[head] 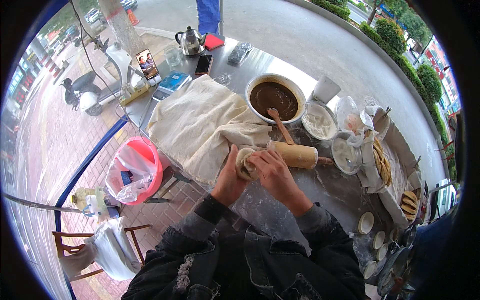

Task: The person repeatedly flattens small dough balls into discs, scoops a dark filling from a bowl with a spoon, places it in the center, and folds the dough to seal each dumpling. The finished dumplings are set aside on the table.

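My left hand (229, 182) cups a round piece of dough (245, 165) above the floured metal table. The fingers of my right hand (272, 170) pinch the dough's folded top edge. Just right of the hands lies a thick wooden rolling pin (294, 154), with flour on it. Beyond it stands a metal bowl of dark brown paste (275, 98), a wooden spoon (281, 125) leaning out over its rim. A cream cloth (210, 120) spreads over the table to the left, its folds close to the dough. What lies under the cloth is hidden.
Bowls of white flour (319, 120) and pale powder (345, 153) stand at the right, near a cloth-lined basket (401, 168) with flatbreads (381, 161). A kettle (191, 42), phones and a scale (171, 84) occupy the far side. A pink bin (159, 168) stands left of the table.
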The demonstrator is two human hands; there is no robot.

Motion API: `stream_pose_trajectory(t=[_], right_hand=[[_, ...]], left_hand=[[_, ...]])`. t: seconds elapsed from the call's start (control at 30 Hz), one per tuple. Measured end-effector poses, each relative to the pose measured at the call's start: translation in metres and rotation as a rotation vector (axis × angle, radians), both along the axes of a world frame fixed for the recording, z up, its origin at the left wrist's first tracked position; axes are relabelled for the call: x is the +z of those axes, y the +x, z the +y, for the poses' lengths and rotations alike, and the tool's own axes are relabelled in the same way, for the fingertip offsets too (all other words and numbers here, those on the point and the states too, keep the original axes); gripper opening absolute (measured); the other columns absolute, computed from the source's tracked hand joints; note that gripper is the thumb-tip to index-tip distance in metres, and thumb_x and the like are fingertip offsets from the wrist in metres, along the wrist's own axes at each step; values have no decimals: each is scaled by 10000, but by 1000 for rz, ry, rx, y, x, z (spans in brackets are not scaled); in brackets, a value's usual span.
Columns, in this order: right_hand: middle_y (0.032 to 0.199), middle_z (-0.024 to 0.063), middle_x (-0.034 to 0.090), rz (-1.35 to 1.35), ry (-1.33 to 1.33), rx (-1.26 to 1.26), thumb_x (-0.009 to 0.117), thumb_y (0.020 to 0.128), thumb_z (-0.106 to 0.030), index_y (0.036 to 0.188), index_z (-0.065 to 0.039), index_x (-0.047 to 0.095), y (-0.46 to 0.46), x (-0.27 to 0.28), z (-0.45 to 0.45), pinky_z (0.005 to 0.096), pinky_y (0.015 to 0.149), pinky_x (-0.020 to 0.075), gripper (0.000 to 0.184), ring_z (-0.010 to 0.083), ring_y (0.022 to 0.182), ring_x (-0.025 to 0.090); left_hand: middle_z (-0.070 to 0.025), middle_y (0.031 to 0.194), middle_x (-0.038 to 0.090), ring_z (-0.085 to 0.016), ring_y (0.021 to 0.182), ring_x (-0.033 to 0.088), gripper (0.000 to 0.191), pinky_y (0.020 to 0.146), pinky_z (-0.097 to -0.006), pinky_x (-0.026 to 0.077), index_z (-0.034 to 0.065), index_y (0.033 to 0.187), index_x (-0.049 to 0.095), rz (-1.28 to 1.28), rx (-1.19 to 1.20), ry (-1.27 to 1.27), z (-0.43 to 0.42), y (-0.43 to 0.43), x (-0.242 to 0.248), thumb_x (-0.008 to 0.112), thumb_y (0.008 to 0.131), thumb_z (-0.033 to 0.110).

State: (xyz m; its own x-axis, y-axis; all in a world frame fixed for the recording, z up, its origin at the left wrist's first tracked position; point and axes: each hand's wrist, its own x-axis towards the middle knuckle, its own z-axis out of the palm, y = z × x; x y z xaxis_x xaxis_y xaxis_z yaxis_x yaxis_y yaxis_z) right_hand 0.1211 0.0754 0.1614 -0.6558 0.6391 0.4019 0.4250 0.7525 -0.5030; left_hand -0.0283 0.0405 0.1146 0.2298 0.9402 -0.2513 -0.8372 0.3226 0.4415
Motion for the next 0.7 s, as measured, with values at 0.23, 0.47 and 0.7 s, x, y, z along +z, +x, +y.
stream_pose_trajectory(t=[0.23,0.47,0.7], right_hand=[[1279,150,520,110,-102,-115,770,760,-246,1362,-51,431,27,6,-26,441,1002,371,718,333,1150,483],[1409,195,416,139,-256,11,891,596,-305,1413,-51,347,20,-16,-39,468,1130,253,1013,375,1350,349],[1373,201,460,88,-184,112,859,643,-319,1388,-20,366,9,-20,-52,505,1126,258,942,368,1306,415]], left_hand=[[-53,1225,568,-191,1076,589,364,918,-348,495,61,1266,475,152,-3,97,-20,-4,8,577,970,247],[-45,1210,582,-177,1064,611,375,874,-348,544,92,1309,474,162,-284,-50,-46,-4,25,581,963,189],[-40,1184,590,-152,1027,623,357,847,-283,546,100,1303,470,416,-336,9,-61,-7,14,530,955,48]])
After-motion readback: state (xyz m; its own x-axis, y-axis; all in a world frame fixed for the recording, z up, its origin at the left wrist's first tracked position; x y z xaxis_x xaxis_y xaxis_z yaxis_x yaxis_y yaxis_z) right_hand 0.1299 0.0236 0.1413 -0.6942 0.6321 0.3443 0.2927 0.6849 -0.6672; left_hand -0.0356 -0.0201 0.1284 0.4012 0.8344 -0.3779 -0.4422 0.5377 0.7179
